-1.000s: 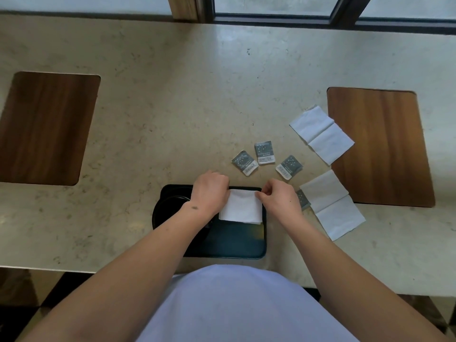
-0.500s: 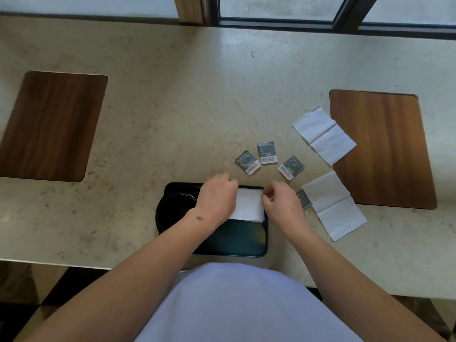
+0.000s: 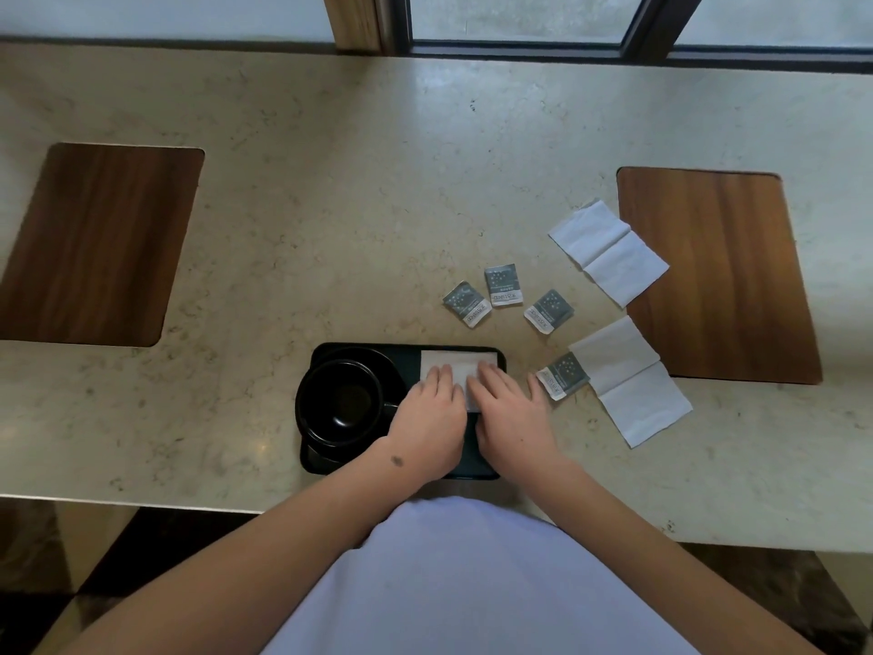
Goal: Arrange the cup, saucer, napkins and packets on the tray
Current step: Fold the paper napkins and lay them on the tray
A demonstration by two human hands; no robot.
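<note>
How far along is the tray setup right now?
Done: the black cup sits on its saucer at the left of the tray. In hand: both hands, left and right, press one folded napkin flat on the tray. Left: two unfolded napkins and four packets on the counter.

counter (image 3: 330, 219): beige marble | two wood insets (image 3: 99, 243) | dark-framed window (image 3: 519, 21) behind, daylight

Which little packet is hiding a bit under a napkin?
The packet closest to the right hand. Its corner slips under the nearer unfolded napkin, while the other three packets lie uncovered further up the counter.
</note>
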